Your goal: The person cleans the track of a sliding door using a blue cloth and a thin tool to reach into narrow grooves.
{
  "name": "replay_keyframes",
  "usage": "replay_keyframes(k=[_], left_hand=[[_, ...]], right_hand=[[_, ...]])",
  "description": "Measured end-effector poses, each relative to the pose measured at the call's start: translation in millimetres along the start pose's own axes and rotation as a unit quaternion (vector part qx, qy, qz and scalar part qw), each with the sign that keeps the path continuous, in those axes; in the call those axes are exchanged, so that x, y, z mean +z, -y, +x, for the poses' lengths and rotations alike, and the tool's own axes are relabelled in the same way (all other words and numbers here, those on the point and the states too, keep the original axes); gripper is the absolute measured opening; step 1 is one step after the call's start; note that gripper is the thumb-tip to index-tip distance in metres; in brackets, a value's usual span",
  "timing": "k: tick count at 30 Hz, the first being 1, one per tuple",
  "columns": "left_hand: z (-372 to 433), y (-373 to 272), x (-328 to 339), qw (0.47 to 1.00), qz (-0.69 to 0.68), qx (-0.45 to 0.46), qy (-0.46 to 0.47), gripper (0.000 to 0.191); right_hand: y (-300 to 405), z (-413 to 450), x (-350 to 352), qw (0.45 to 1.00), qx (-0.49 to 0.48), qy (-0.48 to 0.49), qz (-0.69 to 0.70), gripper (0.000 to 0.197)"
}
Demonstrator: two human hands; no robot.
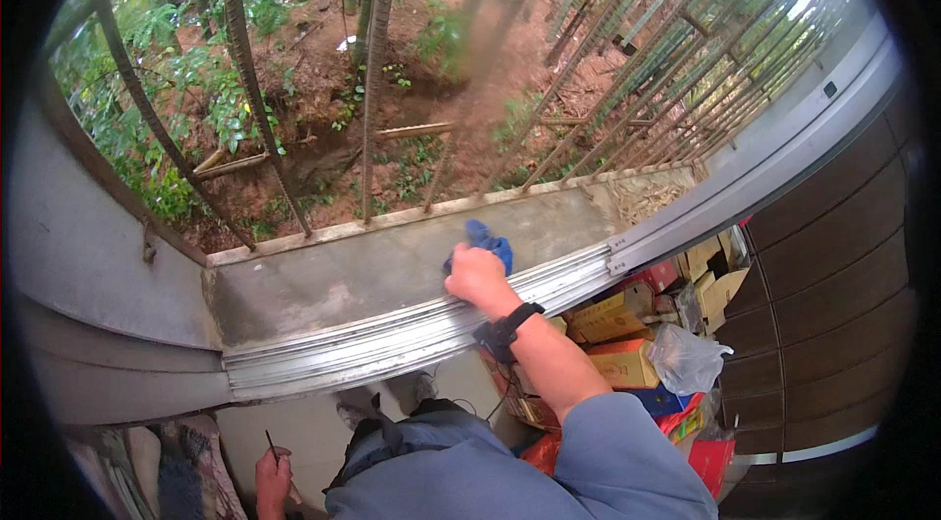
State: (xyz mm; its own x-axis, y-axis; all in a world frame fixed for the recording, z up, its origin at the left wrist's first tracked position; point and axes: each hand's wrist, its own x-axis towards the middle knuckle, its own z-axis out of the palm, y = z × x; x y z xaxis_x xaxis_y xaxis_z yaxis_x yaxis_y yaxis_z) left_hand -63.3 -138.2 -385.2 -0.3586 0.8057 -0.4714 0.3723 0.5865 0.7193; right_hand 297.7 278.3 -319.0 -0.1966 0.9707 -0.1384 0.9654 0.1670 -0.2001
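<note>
A blue cloth (491, 244) is bunched in my right hand (474, 276), over the concrete window ledge (331, 285) just beyond the metal sliding-window track (367, 351). A black strap with a small device circles my right wrist. Low at my left side, my left hand (273, 479) holds a thin dark stick-like thing (272, 445); what it is cannot be told. Part of that hand is cut off by the picture's lower edge.
Rusty rebar window bars (375, 79) rise from the ledge's outer edge. Dry debris (650, 200) lies at its right end. An aluminium sash (735, 152) covers the track's right part. Cardboard boxes (614, 314) and a plastic bag (685, 358) are piled at right below. Fabrics (176, 468) hang lower left.
</note>
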Motion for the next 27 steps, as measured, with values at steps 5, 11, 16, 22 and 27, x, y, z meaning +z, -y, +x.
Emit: replay_keyframes(k=[5, 11, 16, 22, 27], left_hand=[[-7, -21, -2, 0.999, 0.011, 0.048, -0.024, 0.017], [-23, -24, -1, 0.997, 0.047, 0.035, -0.046, 0.018], [-43, -37, 11, 0.998, 0.052, -0.008, -0.045, 0.017], [-44, -30, 24, 0.998, 0.023, 0.030, -0.050, 0.016], [-36, -6, 24, 0.999, 0.001, -0.011, -0.040, 0.015]], right_hand=[[28, 10, -16, 0.979, -0.123, 0.042, 0.159, 0.036], [-70, 41, -42, 0.871, -0.020, 0.175, 0.458, 0.068], [-136, 53, -50, 0.981, 0.000, 0.042, 0.188, 0.060], [-27, 4, -28, 0.994, 0.064, 0.084, -0.011, 0.100], [78, -22, 2, 0.997, -0.045, 0.066, -0.016, 0.082]])
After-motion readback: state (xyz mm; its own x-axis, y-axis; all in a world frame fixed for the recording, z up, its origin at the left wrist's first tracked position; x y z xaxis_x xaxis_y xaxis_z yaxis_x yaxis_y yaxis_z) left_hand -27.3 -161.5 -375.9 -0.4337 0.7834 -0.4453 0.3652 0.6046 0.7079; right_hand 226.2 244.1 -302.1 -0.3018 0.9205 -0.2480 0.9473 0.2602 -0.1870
